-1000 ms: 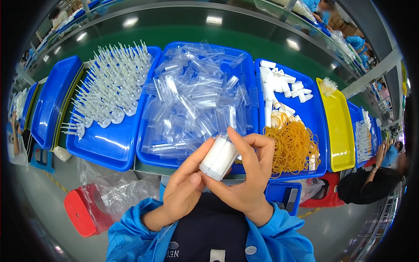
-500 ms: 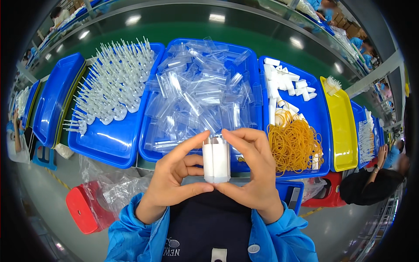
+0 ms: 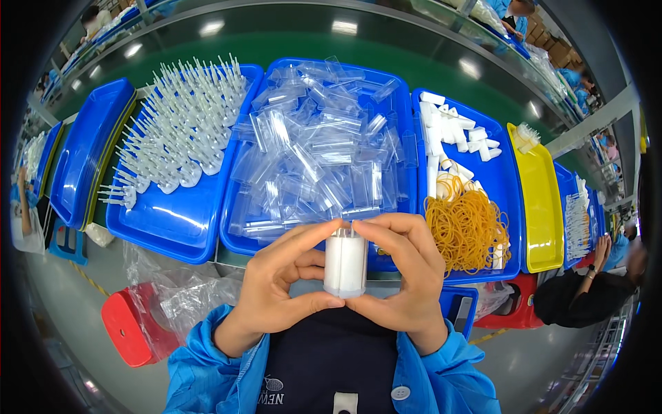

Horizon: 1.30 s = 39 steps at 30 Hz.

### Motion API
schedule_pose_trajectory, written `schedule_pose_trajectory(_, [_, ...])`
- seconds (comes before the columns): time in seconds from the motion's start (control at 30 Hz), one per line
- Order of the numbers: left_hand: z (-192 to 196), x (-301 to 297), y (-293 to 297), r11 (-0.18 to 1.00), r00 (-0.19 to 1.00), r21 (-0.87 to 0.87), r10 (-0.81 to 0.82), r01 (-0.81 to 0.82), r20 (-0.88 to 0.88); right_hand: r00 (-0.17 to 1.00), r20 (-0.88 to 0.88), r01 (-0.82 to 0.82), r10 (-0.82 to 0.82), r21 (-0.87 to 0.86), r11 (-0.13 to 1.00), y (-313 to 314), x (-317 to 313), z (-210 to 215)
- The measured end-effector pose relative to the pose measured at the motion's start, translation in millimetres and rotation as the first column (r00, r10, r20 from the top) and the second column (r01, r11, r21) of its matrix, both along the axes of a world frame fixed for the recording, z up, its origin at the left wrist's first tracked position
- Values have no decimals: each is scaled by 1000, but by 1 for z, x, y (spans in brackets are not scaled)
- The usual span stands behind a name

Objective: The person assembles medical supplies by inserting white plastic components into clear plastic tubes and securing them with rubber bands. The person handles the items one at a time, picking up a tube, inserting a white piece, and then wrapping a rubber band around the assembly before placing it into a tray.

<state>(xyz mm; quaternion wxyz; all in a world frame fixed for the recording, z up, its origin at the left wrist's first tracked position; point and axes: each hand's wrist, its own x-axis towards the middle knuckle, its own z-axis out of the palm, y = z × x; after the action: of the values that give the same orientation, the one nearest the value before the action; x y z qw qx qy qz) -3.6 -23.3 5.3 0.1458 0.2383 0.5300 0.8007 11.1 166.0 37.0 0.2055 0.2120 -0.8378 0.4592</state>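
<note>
A: Grip, entry one: left hand [image 3: 279, 293] and right hand [image 3: 407, 283], both closed on a bundle of short white plastic tubes [image 3: 345, 262]. State?

B: Fingers curled round it from either side. Left thumb under the lower end, left forefinger over the top; right forefinger meets it at the top, right thumb low on the right flank. Nothing else in either hand.

A: Position of bundle?

B: Held in the air at chest height, over the dark apron, just short of the near edge of the surface. Long axis upright, running thumb to forefinger. Centred between the hands, neither one nearer.

A: Next out?

B: Directly beyond the fingertips, blue plastic tray of clear plastic sleeves [image 3: 321, 155], loosely heaped. To its right, blue tray [image 3: 507, 200] holding a heap of yellow rubber bands [image 3: 465, 228] at the near end and loose white tubes [image 3: 452, 127] at the far end. The bands lie nearer the right hand.

A: Left side?

B: Blue tray of white spiked plastic pieces [image 3: 172, 138], nearer the left hand. Below it, red plastic stool [image 3: 127, 328] with a clear bag.

A: Farthest right?

B: Yellow tray [image 3: 538, 200], narrow, nearly bare.
</note>
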Motion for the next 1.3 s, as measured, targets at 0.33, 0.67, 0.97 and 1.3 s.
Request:
schedule_pose_trajectory(0.33, [10,10,-10,945,953,184,236,-271,191,984,-139,-109,111,22,994,-21,-15,2])
schedule_pose_trajectory(0.67, [-4,2,-23,893,899,130,410,-430,152,969,114,164,-220,370,914,10,-29,-25])
schedule_pose_trajectory(0.97, [-8,5,-20,920,923,90,373,-381,90,989,97,92,-111,185,978,24,-28,-8])
schedule_pose_trajectory(1.3, [0,3,4,958,959,43,282,-283,30,982,188,33,24,-291,956,47,-14,-14])
